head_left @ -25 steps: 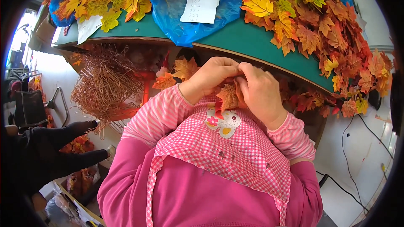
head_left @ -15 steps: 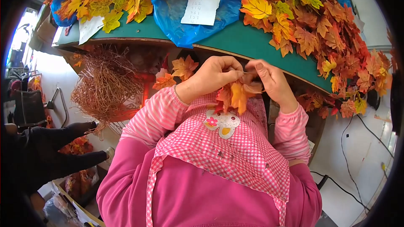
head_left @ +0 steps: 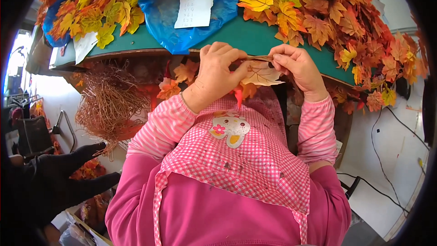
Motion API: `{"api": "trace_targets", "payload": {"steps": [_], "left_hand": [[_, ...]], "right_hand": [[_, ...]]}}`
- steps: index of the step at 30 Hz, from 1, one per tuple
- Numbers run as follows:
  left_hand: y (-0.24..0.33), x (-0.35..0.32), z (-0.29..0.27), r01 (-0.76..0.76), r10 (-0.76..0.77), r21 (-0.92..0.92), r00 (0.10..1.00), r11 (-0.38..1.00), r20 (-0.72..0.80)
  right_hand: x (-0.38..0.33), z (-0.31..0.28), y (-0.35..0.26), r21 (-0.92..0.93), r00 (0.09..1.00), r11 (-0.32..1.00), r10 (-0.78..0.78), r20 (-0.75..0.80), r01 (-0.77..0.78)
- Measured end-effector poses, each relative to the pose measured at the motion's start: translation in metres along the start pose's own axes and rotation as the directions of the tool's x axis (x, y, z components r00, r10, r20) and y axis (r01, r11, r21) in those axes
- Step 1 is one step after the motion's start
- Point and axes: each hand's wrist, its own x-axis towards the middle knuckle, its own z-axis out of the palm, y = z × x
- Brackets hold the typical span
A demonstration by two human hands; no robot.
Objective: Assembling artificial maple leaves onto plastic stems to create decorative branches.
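Note:
Just in front of the table edge, my two closed hands hold up a small bunch of artificial maple leaves (head_left: 263, 74). My left hand (head_left: 215, 70) has its fingers wrapped round the bunch at its left side. A thin brown stem (head_left: 259, 58) stretches from there to my right hand (head_left: 297, 67), whose thumb and fingers pinch its other end. One pale leaf shows its underside between the hands. Orange and red leaves hang below it, partly hidden by my left hand.
A green table (head_left: 145, 41) carries heaped autumn leaves (head_left: 337, 27), a blue plastic bag (head_left: 157, 7) and a paper slip (head_left: 195, 2). A tangled bundle of brown strands (head_left: 109, 105) hangs at the left. Another person's dark-clothed legs (head_left: 68, 168) are at lower left; cables (head_left: 380, 173) cross the floor at right.
My hands have moved apart and slightly up, drawing the brown stem out between them. The pale underside of a leaf now shows, and the view has shifted a little.

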Motion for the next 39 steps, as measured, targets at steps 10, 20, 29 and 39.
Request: {"api": "trace_targets", "payload": {"steps": [10, 20, 29, 39], "left_hand": [[0.013, 0.005, 0.013, 0.019, 0.000, -0.211, 0.996, 0.977, 0.090], [-0.003, 0.009, 0.016, 0.404, -0.141, -0.440, 0.843, 0.802, 0.519], [-0.007, 0.010, 0.022, 0.804, -0.411, -0.516, 0.595, 0.295, 0.691], [-0.007, 0.014, 0.014, 0.789, -0.203, -0.612, 0.609, 0.054, 0.767]], "right_hand": [[0.002, 0.007, 0.008, -0.073, 0.999, 0.997, 0.031, -0.007, -0.032], [-0.002, 0.018, 0.007, -0.436, 0.972, 0.876, -0.235, -0.011, 0.207], [-0.025, 0.068, 0.034, -0.694, 0.808, 0.552, -0.585, 0.073, 0.462], [-0.031, 0.010, -0.001, -0.489, 0.944, 0.842, -0.316, -0.100, 0.230]]}}
